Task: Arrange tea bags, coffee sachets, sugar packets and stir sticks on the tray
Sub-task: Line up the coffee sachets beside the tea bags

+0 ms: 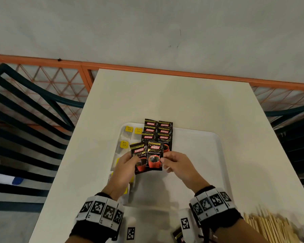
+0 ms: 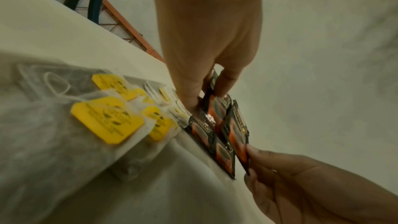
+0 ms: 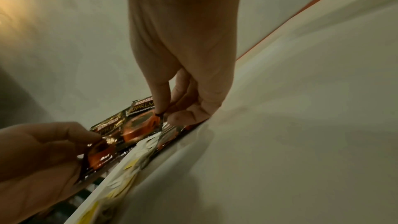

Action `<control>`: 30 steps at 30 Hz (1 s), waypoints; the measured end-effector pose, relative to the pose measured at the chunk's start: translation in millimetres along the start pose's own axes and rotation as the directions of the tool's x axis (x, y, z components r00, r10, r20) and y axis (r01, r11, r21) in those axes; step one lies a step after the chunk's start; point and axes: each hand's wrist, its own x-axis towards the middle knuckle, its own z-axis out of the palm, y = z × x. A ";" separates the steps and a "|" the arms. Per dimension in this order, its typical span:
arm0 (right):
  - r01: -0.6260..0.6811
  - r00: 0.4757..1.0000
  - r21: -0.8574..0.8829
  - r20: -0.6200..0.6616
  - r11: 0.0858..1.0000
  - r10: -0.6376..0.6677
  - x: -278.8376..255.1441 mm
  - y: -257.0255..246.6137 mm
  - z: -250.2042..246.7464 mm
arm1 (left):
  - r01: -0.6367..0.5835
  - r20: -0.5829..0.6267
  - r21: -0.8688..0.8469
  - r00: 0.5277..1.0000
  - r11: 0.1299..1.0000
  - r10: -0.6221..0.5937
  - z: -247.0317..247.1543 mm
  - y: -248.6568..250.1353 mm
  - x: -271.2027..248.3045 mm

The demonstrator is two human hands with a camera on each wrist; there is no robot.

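A white tray [image 1: 191, 155] lies on the white table [image 1: 165, 95]. Tea bags with yellow tags [image 1: 128, 130] [image 2: 107, 117] fill its left side. Black coffee sachets [image 1: 158, 132] lie in two overlapping columns at its far middle. Just above the tray's near part, my left hand [image 1: 132, 161] [image 2: 206, 89] pinches one coffee sachet [image 1: 139, 155] [image 3: 103, 149]. My right hand [image 1: 165, 161] [image 3: 160, 112] pinches a second sachet [image 1: 154, 157] [image 2: 235, 135] by its right edge. That second sachet overlaps the first. Wooden stir sticks [image 1: 270, 227] lie at the table's near right.
Another black sachet [image 1: 178, 234] and blurred pale packets lie near the table's front edge between my wrists. Dark slatted chairs [image 1: 25, 120] stand on both sides of the table. An orange mesh fence [image 1: 60, 76] runs behind it.
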 end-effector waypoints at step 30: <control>-0.109 0.947 -0.061 -0.309 0.992 0.085 28.0 9.4 -17.7 | -0.145 -0.208 0.512 0.935 0.847 0.286 18.0 2.4 37.8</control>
